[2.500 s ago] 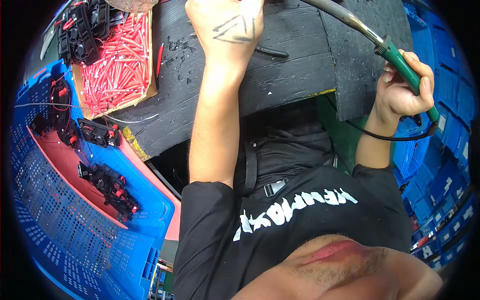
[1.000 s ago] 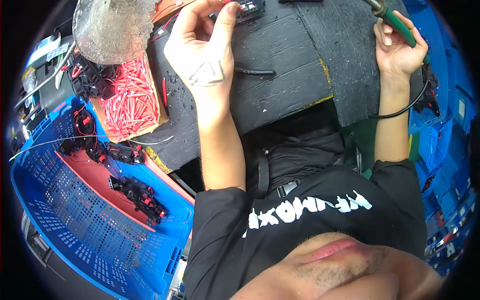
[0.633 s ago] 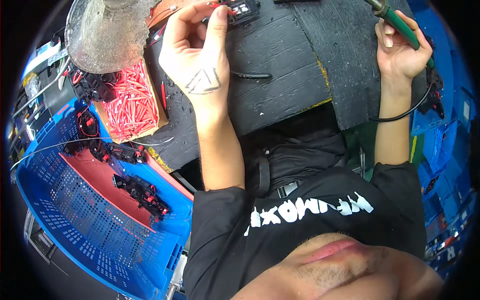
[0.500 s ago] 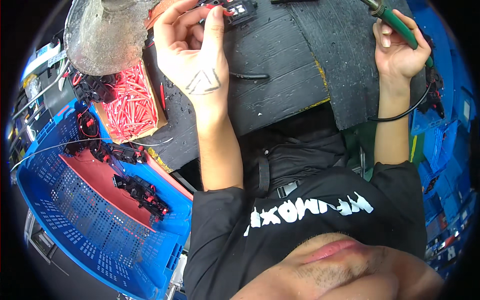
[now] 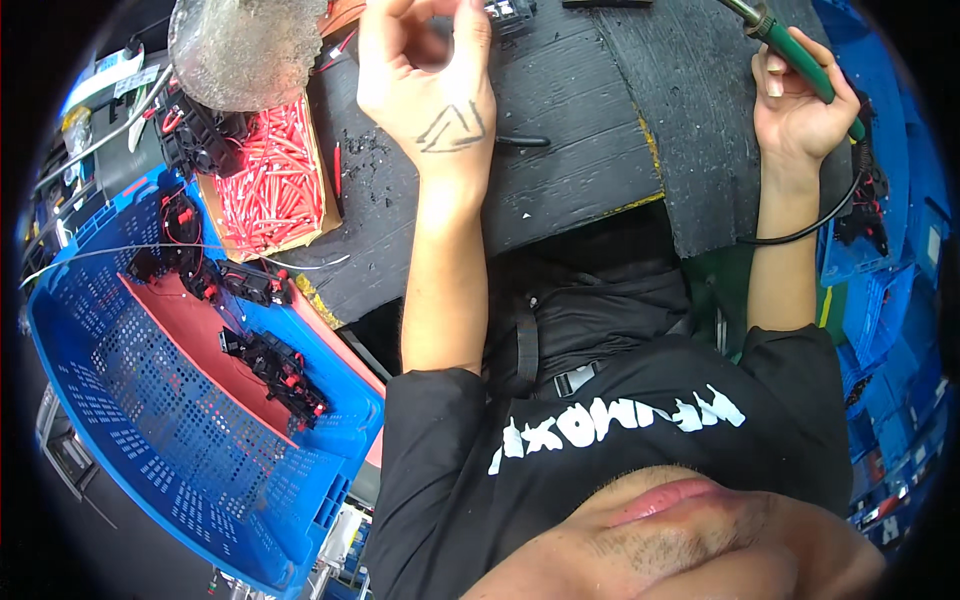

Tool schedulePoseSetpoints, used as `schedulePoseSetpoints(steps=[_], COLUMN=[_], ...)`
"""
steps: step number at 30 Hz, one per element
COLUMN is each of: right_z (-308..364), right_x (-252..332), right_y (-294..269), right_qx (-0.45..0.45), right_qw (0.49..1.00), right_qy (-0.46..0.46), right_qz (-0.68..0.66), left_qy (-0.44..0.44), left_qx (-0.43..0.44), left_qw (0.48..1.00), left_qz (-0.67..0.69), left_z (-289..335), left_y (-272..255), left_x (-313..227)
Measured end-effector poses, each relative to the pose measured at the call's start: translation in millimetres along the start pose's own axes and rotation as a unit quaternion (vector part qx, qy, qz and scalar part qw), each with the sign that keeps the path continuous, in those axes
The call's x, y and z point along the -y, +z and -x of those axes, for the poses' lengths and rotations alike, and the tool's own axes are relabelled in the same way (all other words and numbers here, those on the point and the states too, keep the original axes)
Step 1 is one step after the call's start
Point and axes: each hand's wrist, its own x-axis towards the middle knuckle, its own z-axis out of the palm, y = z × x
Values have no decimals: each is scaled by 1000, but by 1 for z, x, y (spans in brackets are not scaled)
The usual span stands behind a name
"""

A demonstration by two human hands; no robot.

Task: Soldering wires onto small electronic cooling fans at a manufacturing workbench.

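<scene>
- Black wood-grained bench top, scuffed, with yellow along parts of its edge.
- 1 open cardboard box at its left side.
- 1 loose red tube just beside the box.
- Dark crumbs near the tube.
- 1 black rod-like piece, partly hidden.
- 1 small white scrap near the front edge.
</scene>
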Motion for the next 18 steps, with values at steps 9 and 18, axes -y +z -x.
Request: schedulePoseSetpoints(steps=[9,18], right_z=[0,1], right_x=[-1,-1], right_y=[-1,-1], right_qx=[-10,-16], right_qw=[1000,1000], right_qy=[-3,-9], right_qz=[14,25], left_qy=[74,76], left_qx=[-55,-47], left_qw=[996,995], left_qz=[-13,-41], left_z=[4,5], left_y=[7,9], left_x=[7,4])
